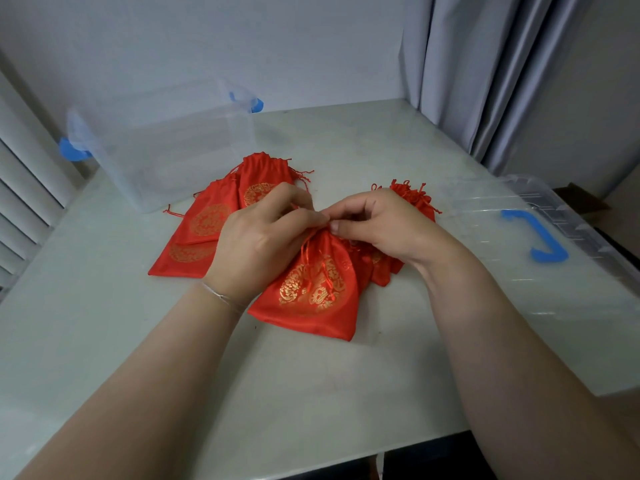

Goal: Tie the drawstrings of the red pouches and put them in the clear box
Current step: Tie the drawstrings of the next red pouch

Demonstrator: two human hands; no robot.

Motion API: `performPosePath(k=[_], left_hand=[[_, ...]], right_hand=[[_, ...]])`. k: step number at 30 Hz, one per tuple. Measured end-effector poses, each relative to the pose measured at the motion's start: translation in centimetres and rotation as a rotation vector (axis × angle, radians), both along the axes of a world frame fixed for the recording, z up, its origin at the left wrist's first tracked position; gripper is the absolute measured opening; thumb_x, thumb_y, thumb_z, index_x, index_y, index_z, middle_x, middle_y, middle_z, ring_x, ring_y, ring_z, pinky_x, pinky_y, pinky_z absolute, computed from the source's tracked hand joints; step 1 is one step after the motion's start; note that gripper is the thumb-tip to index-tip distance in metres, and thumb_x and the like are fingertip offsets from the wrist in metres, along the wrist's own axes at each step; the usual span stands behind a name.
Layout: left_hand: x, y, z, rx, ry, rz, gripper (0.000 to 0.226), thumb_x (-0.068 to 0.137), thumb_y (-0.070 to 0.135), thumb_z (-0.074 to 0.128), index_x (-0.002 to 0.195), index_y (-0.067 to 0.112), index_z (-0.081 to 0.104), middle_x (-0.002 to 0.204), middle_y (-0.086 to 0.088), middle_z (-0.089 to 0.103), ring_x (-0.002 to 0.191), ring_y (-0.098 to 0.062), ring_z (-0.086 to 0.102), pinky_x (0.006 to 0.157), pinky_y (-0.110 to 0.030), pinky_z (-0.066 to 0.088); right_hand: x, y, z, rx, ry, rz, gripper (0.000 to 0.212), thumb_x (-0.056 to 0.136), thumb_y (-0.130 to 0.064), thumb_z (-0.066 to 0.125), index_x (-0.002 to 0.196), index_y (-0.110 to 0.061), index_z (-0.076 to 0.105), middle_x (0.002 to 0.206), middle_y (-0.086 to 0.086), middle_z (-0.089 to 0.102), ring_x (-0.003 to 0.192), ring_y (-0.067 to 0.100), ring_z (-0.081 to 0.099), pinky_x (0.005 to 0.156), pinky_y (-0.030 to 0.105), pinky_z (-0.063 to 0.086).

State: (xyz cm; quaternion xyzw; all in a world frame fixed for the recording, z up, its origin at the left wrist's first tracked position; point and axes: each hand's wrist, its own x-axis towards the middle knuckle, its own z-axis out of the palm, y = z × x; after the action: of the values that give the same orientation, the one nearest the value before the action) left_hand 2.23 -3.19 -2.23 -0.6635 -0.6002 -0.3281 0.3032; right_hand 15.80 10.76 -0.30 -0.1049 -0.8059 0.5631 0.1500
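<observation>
Red satin pouch with gold print [313, 292] lies on the pale table [311, 393], its gathered neck pinched by left hand [263, 237] and right hand [377, 226]. Clear plastic box [166, 147] stands behind, left.

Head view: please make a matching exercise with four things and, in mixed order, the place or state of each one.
Things:
1. clear box
2. box lid
3. front pouch
4. flat pouches

Places or states:
a. neck gathered, pinched by both hands
b. lying stacked beside the left hand
c. flat at the right, blue handle up
d. standing open at the back left

Pairs: 1-d, 2-c, 3-a, 4-b
</observation>
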Motion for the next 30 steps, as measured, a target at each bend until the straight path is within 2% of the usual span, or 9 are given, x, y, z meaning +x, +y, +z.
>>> performPosePath(k=[3,6,8,10,13,17,23,27,30], left_hand=[[0.0,0.1,-0.1,0.029,-0.010,0.002,0.005,0.093,0.022,0.063,0.097,0.021,0.064,0.090,-0.007,0.066,0.074,-0.025,0.066,0.045,-0.038,0.048],[-0.1,-0.1,0.1,0.067,-0.013,0.018,0.005,0.092,0.020,0.064,0.095,0.018,0.067,0.091,-0.007,0.067,0.076,-0.024,0.066,0.047,-0.038,0.049],[-0.1,-0.2,0.2,0.090,0.001,0.032,0.005,0.091,0.019,0.065,0.095,0.017,0.067,0.091,-0.007,0.067,0.075,-0.023,0.066,0.047,-0.038,0.048],[-0.1,-0.3,0.2,0.101,0.022,0.035,0.005,0.090,0.018,0.066,0.095,0.016,0.066,0.090,-0.007,0.067,0.074,-0.023,0.066,0.047,-0.037,0.048],[-0.1,-0.2,0.2,0.098,0.043,0.041,0.005,0.089,0.016,0.067,0.092,0.013,0.071,0.088,-0.007,0.068,0.074,-0.023,0.067,0.047,-0.037,0.049],[0.2,0.0,0.2,0.067,0.046,0.061,0.010,0.090,0.016,0.066,0.090,0.011,0.075,0.087,-0.005,0.070,0.076,-0.024,0.067,0.051,-0.037,0.050],[0.6,-0.1,0.7,0.105,0.068,0.078,0.012,0.091,0.017,0.066,0.089,0.012,0.076,0.087,-0.003,0.072,0.077,-0.023,0.069,0.057,-0.035,0.052],[1.1,-0.2,1.2,0.114,0.112,0.040,0.008,0.088,0.012,0.069,0.085,0.010,0.075,0.085,-0.004,0.072,0.074,-0.024,0.069,0.061,-0.035,0.052],[1.1,-0.3,1.6,0.105,0.145,0.043,0.007,0.087,0.013,0.069,0.084,0.012,0.075,0.086,-0.001,0.072,0.073,-0.021,0.067,0.071,-0.033,0.045]], right_hand=[[0.1,-0.1,0.2,0.041,0.024,-0.012,0.030,0.087,-0.001,0.062,0.087,-0.030,0.070,0.079,-0.013,0.072,0.076,-0.004,0.062,0.075,0.014,0.047],[-0.1,-0.4,0.0,0.092,0.084,-0.045,0.025,0.087,-0.007,0.063,0.089,-0.031,0.071,0.092,0.007,0.073,0.083,0.009,0.062,0.083,0.031,0.050],[-0.1,-0.5,0.1,0.043,0.123,-0.037,0.024,0.085,-0.007,0.066,0.090,-0.030,0.071,0.097,0.015,0.071,0.086,0.014,0.062,0.087,0.035,0.051],[-0.1,-0.3,0.1,0.025,0.142,-0.032,0.026,0.083,-0.004,0.067,0.087,-0.029,0.071,0.093,0.014,0.072,0.084,0.014,0.062,0.085,0.033,0.052],[-0.2,-0.1,0.0,0.041,0.131,-0.047,0.030,0.082,0.001,0.068,0.080,-0.029,0.069,0.081,-0.002,0.070,0.077,0.005,0.062,0.076,0.021,0.051],[-0.2,-0.1,-0.1,0.117,0.105,-0.092,0.028,0.082,-0.002,0.067,0.074,-0.029,0.066,0.072,-0.015,0.067,0.070,-0.005,0.059,0.070,0.013,0.045],[-0.5,-0.3,0.0,0.210,0.200,-0.260,0.008,0.077,-0.018,0.055,0.072,-0.025,0.054,0.076,-0.010,0.055,0.069,0.006,0.049,0.065,0.019,0.039],[-0.4,-0.1,0.0,0.254,0.213,-0.321,0.006,0.079,-0.016,0.054,0.075,-0.021,0.054,0.075,-0.010,0.052,0.064,0.006,0.045,0.060,0.013,0.037],[-0.5,-0.1,-0.2,0.297,0.179,-0.346,0.011,0.083,-0.011,0.057,0.078,-0.021,0.055,0.069,-0.009,0.050,0.059,0.002,0.043,0.057,0.014,0.036]])
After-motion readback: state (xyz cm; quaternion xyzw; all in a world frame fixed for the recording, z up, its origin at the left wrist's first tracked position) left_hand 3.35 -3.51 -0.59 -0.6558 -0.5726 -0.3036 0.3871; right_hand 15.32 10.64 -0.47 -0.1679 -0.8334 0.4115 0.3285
